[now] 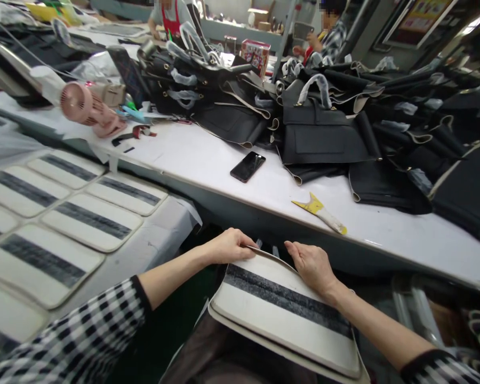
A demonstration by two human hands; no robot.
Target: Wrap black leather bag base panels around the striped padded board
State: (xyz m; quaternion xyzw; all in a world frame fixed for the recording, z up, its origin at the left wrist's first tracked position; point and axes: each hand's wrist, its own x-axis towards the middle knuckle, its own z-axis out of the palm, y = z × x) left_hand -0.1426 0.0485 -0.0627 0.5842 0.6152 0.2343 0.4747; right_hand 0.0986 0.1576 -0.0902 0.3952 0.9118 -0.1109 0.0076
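A cream padded panel (280, 325) with a dark grey stripe along its middle lies on my lap, below the table edge. My left hand (231, 245) pinches the panel's far left corner with curled fingers. Over the far edge a little to the right, my right hand (312, 265) presses down on the panel's rim, fingers bent around it. Both hands hold the same piece, about a hand's width apart.
Several matching striped panels (92, 221) lie spread on a low surface at left. The white table (208, 160) carries a black phone (247, 166), a yellow-handled scraper (320, 210), a pink fan (86, 106) and piles of black bags (324, 128). Two other people sit at the far side.
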